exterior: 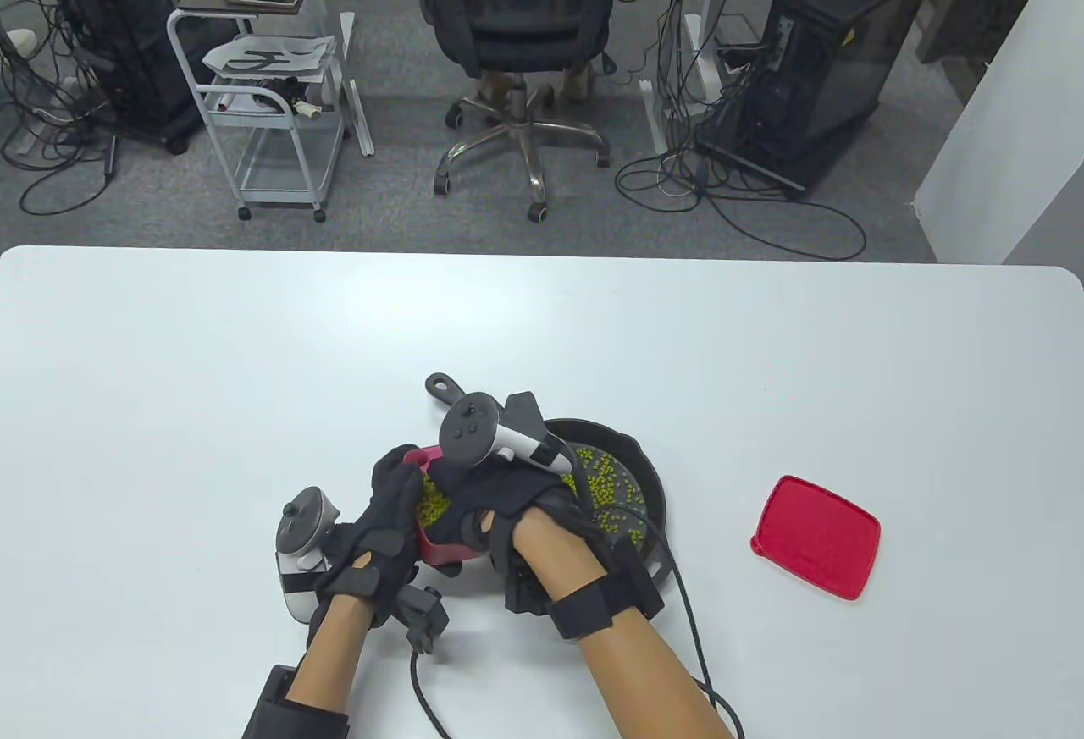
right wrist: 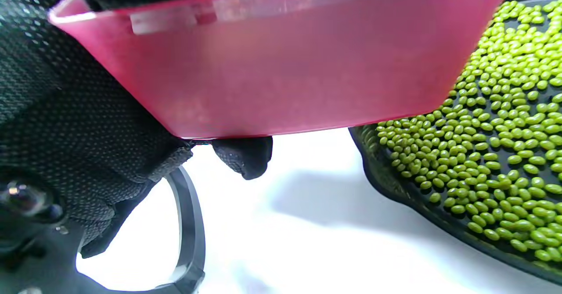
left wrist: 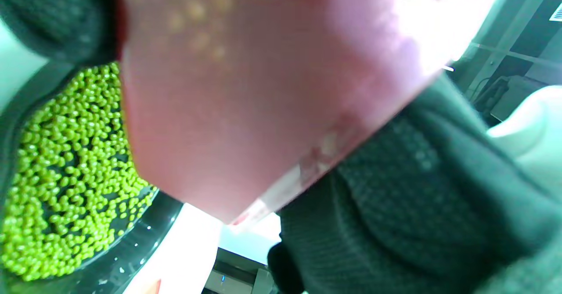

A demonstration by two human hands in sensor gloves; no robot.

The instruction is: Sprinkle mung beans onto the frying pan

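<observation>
A black frying pan lies on the white table with green mung beans spread on its bottom; they also show in the left wrist view and the right wrist view. A pink plastic container with mung beans inside is held above the table at the pan's left edge, and shows in the left wrist view and the right wrist view. My left hand grips its left side. My right hand reaches over its top; its fingers are hidden.
A red container lid lies on the table to the right of the pan. The pan handle points up-left. Cables run from both wrists toward the table's near edge. An office chair and carts stand beyond the table.
</observation>
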